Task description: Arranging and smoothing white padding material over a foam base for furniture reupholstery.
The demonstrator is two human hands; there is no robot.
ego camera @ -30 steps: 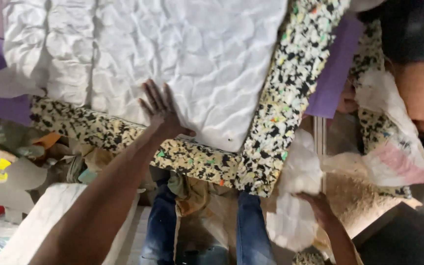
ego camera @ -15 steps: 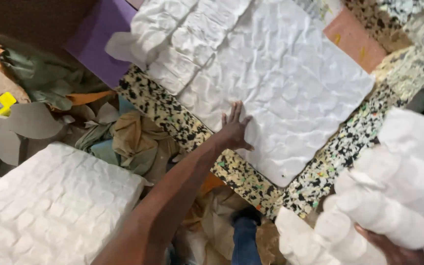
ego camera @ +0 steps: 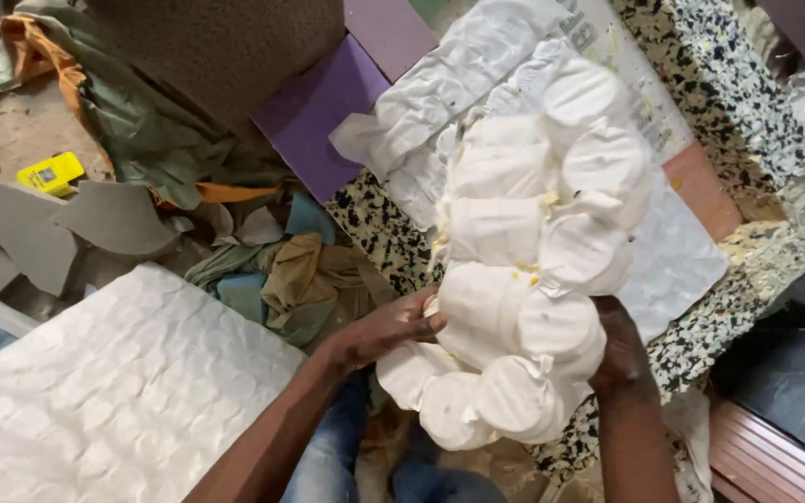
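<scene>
Head view: both hands grip a white bundle of fabric-wrapped coils [ego camera: 528, 270], held up over the speckled foam slab [ego camera: 701, 102]. Left hand [ego camera: 388, 331] has fingers curled onto its side, right hand [ego camera: 621, 345] wraps the other side. Messy floor: white quilted panel [ego camera: 114, 391], purple foam [ego camera: 328, 112], cloth scraps [ego camera: 300, 279], yellow gadget [ego camera: 50, 172].

I'm looking for packaging and labels, and there's little. At the far left of the frame, upper half, a small yellow box-like item [ego camera: 49, 173] lies tilted on the dusty floor, with a pale rectangular label or window on its top face. At the top, right of centre, a white sheet [ego camera: 598, 37] carries a patch of dark print near its upper edge, too blurred to make out. No signs or screens that I can see.
</scene>
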